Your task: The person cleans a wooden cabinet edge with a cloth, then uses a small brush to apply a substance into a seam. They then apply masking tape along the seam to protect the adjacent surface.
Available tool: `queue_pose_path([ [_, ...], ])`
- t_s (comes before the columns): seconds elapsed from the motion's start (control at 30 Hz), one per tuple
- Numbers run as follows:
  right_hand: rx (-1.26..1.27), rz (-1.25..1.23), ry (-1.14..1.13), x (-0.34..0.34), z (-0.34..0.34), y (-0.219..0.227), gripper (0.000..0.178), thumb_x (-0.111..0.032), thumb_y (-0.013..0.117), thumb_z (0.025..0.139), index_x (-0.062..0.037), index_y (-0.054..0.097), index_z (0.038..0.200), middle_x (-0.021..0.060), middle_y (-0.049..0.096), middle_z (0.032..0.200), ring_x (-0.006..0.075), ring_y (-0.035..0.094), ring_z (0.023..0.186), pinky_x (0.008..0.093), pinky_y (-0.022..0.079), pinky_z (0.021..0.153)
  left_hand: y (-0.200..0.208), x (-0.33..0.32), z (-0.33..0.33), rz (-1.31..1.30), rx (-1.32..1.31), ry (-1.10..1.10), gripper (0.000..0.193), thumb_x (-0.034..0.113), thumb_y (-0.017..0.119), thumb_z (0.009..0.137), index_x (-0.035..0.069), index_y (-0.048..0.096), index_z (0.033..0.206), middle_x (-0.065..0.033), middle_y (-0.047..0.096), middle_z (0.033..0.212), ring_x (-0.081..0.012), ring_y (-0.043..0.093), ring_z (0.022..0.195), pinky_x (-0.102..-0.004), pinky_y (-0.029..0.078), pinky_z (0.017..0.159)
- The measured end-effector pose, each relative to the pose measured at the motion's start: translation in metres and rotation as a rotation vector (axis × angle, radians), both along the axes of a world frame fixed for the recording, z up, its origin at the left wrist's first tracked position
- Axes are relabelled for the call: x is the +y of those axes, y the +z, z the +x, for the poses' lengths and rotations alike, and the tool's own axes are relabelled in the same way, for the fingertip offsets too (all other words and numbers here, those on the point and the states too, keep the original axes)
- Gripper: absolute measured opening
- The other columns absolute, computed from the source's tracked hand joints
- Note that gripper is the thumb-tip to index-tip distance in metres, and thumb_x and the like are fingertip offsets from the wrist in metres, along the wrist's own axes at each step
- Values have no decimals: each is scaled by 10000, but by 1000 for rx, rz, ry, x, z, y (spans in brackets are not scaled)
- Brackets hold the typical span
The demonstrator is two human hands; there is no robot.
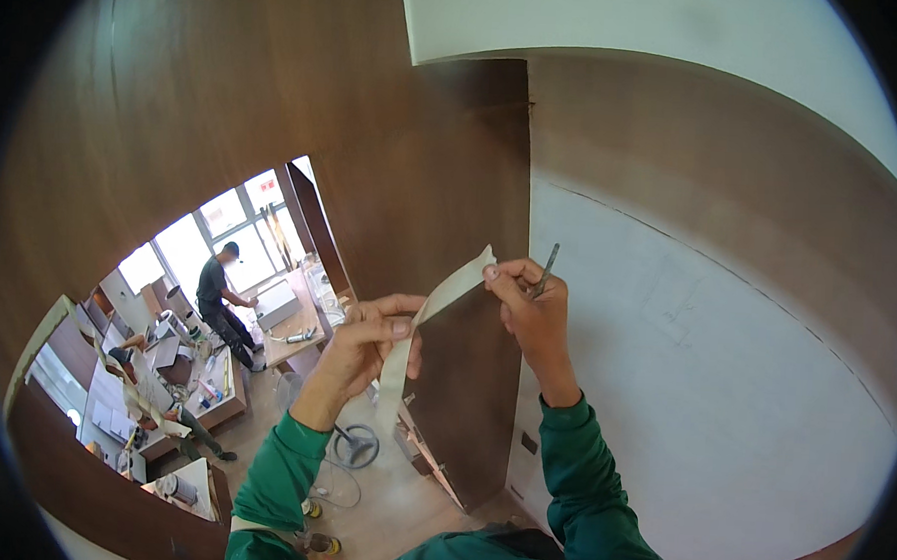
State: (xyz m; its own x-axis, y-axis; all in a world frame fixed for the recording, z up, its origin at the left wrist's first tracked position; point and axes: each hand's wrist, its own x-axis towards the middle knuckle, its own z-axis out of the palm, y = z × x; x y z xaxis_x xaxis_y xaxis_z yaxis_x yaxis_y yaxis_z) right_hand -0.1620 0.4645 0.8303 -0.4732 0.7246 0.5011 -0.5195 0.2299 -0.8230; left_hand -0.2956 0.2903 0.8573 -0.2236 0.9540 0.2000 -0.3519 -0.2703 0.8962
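Note:
A strip of pale cream tape [450,296] stretches slantwise between my two hands, its torn-looking upper end sticking up and its lower end hanging down. My left hand [357,351] pinches it midway between thumb and fingers. Close to the top end, the thumb and forefinger of my right hand [537,319] grip the same strip. A thin grey pencil-like stick [549,264] is tucked between the fingers of that right hand and points upward. Behind the hands stands a brown wood panel [452,190].
To the right is a curved white wall [663,410] with a dark line across it. Through an opening at left, one person [213,290] stands by a workbench [296,323], and another person [153,397] bends near cluttered tables. A round grey base [356,446] stands on the floor below.

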Motion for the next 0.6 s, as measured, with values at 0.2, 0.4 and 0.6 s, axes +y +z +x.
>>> queue_pose_path([
  [0.2,38,56,-109,-5,-12,-3,158,-153,724,871,-23,677,795,-50,568,650,16,436,524,202,311,453,8,-9,-1,-211,581,283,412,25,763,734,-75,595,1097,-18,575,578,-84,529,445,-216,397,451],
  [0.4,-98,131,16,-10,-6,-34,127,-127,716,879,-26,658,830,-18,586,664,25,414,437,203,270,390,-51,-12,-9,-186,847,400,339,92,781,749,-35,684,1049,-12,632,645,-79,572,562,-241,424,518],
  [0.6,-326,192,276,-37,-3,-73,98,-69,734,857,-17,654,833,-11,614,791,22,450,584,189,329,506,-128,-49,18,-396,616,659,274,125,784,750,-13,739,982,0,608,600,-56,539,591,-234,417,558],
])
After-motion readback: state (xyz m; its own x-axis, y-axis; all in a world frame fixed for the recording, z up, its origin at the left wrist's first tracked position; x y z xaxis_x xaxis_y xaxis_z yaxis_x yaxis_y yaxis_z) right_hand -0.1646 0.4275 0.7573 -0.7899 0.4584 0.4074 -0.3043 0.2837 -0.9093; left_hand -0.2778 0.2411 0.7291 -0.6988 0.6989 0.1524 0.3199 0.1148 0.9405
